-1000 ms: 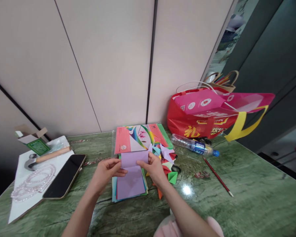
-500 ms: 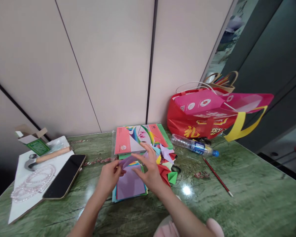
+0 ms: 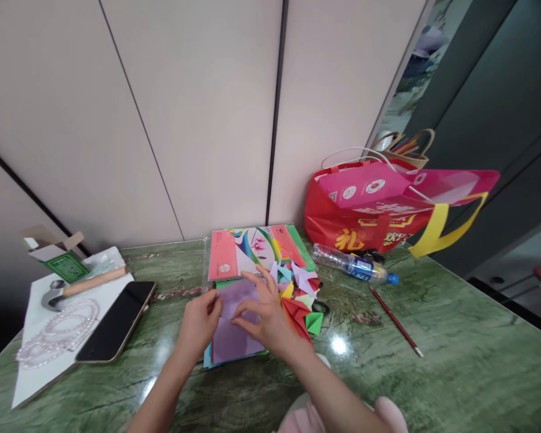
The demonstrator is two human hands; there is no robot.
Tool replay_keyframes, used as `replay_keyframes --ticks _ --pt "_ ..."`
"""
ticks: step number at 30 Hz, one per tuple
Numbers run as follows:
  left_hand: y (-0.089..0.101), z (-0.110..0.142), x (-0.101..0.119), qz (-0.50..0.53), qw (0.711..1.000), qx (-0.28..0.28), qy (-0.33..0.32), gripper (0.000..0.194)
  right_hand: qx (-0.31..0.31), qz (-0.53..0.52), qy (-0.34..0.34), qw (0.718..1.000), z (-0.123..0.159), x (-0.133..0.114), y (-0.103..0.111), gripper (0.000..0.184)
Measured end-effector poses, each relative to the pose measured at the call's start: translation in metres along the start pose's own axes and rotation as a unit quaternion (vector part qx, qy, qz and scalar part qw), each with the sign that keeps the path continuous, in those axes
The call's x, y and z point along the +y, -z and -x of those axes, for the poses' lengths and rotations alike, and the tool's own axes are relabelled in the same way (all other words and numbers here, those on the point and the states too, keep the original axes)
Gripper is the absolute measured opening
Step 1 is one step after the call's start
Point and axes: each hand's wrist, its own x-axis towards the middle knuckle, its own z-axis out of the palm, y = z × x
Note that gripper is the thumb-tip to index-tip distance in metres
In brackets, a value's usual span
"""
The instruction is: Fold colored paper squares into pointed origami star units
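Observation:
A purple sheet of paper is held tilted up over a stack of coloured paper squares, whose top square is also purple. My left hand pinches the sheet's left edge between thumb and fingers. My right hand has its thumb and index fingertips together at the sheet's lower part, its other fingers raised and spread. Just right of it lies a pile of folded paper pieces, including a red one and a green one.
Behind the stack lies a paper pack. A plastic bottle, red pencil and red bag are on the right. On the left are a phone, hammer, beads and green-white box.
The purple sheet, bent between my hands before, now stands more spread out toward me. My right thumb and index finger have come together from a wider spread, moving slightly left.

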Motion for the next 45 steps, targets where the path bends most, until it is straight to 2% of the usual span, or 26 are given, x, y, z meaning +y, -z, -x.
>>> replay_keyframes --ticks 3,7,12,19,24,27,30,33,37,40,45 --pt "0.001 -0.001 0.004 0.101 0.994 -0.003 0.049 0.025 0.01 -0.02 -0.011 1.0 0.0 0.0 -0.002 0.009" --pt "0.002 0.001 0.013 0.237 0.965 -0.021 0.111 0.025 0.052 -0.039 -0.021 0.998 0.0 0.0 -0.004 0.007" --pt "-0.002 0.003 0.018 0.334 0.931 -0.056 0.137 0.03 0.096 -0.072 -0.07 0.99 0.0 0.001 -0.005 0.008" --pt "-0.002 0.004 0.021 0.382 0.913 -0.05 0.137 0.031 0.07 -0.185 -0.195 0.961 -0.001 0.007 -0.011 0.016" --pt "0.0 0.004 0.019 0.383 0.909 -0.09 0.14 0.042 0.095 -0.259 -0.25 0.928 -0.003 0.01 -0.014 0.02" --pt "0.0 0.004 0.017 0.383 0.909 -0.065 0.153 0.037 0.081 -0.289 -0.259 0.918 -0.003 0.01 -0.013 0.04" --pt "-0.001 0.003 0.014 0.377 0.91 -0.057 0.161 0.036 0.075 -0.271 -0.237 0.93 -0.004 0.009 -0.01 0.031" --pt "-0.001 0.002 0.014 0.368 0.912 -0.057 0.173 0.038 0.105 -0.246 -0.204 0.942 -0.004 0.008 -0.005 0.023" --pt "-0.002 0.003 0.015 0.365 0.915 -0.053 0.164 0.041 0.098 -0.222 -0.197 0.95 -0.003 0.008 -0.004 0.025" --pt "-0.001 0.004 0.016 0.388 0.905 -0.069 0.16 0.043 0.092 -0.237 -0.216 0.943 -0.004 0.008 -0.004 0.026" --pt "-0.003 0.005 0.017 0.443 0.872 -0.143 0.155 0.042 0.11 -0.247 -0.249 0.93 -0.005 0.007 -0.003 0.025"
